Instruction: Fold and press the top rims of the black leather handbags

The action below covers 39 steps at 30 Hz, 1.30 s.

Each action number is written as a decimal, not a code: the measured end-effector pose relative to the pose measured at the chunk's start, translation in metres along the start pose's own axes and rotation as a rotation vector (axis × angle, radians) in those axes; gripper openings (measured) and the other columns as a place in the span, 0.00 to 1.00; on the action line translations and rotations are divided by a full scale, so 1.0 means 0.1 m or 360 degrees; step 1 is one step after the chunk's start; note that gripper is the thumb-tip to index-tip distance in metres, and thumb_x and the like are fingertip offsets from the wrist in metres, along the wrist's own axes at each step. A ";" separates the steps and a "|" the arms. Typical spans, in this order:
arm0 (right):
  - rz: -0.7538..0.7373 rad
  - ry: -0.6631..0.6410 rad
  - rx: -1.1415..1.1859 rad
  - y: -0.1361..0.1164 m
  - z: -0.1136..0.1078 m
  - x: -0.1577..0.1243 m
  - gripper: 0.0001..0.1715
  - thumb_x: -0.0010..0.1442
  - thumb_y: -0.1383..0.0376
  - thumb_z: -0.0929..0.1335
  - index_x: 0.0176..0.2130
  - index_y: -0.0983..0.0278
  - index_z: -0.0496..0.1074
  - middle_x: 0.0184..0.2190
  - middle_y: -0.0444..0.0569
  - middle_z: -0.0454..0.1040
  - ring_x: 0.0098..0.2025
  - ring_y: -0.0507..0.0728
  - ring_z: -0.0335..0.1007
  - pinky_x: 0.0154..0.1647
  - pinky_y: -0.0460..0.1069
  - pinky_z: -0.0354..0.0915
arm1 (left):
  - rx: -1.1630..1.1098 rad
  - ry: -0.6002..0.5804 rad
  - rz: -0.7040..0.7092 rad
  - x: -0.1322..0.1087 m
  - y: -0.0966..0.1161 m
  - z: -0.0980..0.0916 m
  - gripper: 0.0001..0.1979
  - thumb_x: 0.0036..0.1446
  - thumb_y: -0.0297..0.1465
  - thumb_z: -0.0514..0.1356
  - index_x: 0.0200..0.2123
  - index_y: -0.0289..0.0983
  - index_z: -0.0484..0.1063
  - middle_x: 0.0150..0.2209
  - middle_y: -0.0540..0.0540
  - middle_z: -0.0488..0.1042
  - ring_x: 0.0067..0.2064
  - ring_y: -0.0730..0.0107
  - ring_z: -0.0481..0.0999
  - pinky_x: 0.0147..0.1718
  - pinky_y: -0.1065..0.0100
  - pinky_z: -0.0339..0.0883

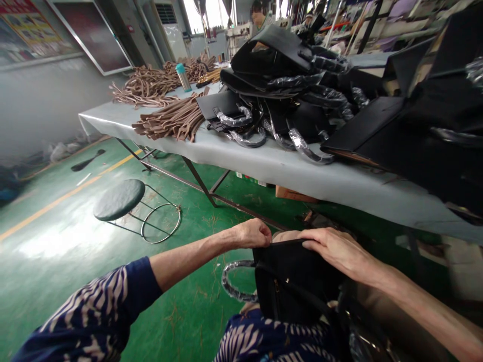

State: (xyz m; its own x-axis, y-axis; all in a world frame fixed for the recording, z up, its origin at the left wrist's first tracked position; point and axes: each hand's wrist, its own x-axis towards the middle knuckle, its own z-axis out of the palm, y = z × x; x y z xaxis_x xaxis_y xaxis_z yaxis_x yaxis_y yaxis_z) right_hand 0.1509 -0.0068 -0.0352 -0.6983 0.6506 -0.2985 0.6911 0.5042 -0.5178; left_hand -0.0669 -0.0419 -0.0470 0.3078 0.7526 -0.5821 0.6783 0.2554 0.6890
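A black handbag (294, 274) lies across my lap, its plastic-wrapped handle (236, 281) sticking out to the left. My left hand (253, 233) pinches the bag's far edge at its left corner, fingers closed. Farther right along the same edge, my right hand (334, 246) grips the black material, thumb on the near side and fingers over the far side. A small metal fitting shows on the bag's face. More dark straps and wrapped handles lie by my right forearm, partly cut off by the frame.
On the long covered table (234, 156) ahead are a heap of black bags (279, 65), bundles of brown strips (173, 118) and a teal-capped bottle (183, 78). A round stool (119, 198) stands on the green floor to the left. A person (260, 20) is in the background.
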 end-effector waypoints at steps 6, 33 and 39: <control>0.0025 0.0011 0.0111 0.00 -0.03 -0.02 0.15 0.59 0.59 0.59 0.35 0.52 0.74 0.36 0.40 0.77 0.41 0.57 0.71 0.44 0.50 0.60 | -0.0044 0.0005 0.0024 0.00 0.01 0.01 0.10 0.37 0.27 0.51 0.24 0.33 0.70 0.19 0.54 0.62 0.23 0.77 0.59 0.20 0.75 0.50; 0.0071 -0.0118 0.0141 -0.05 -0.05 0.05 0.18 0.55 0.51 0.60 0.28 0.55 0.75 0.26 0.42 0.75 0.31 0.56 0.70 0.31 0.48 0.56 | -0.0039 0.0093 0.0035 -0.12 0.09 0.08 0.11 0.39 0.25 0.50 0.25 0.32 0.70 0.20 0.54 0.63 0.24 0.78 0.61 0.20 0.76 0.52; 0.0010 -0.0255 0.0127 0.01 -0.01 0.16 0.20 0.56 0.53 0.60 0.22 0.59 0.70 0.19 0.39 0.67 0.24 0.52 0.62 0.24 0.46 0.49 | -0.0022 0.0128 0.0006 -0.16 0.16 0.09 0.09 0.39 0.25 0.50 0.24 0.33 0.70 0.19 0.54 0.63 0.23 0.77 0.61 0.20 0.76 0.52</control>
State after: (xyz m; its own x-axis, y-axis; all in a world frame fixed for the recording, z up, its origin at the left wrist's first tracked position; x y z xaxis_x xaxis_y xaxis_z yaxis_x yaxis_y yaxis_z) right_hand 0.1408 0.0045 -0.0391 -0.7191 0.5516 -0.4226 0.6831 0.4496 -0.5755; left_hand -0.0546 -0.0552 -0.0307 0.2553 0.8000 -0.5430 0.6678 0.2603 0.6974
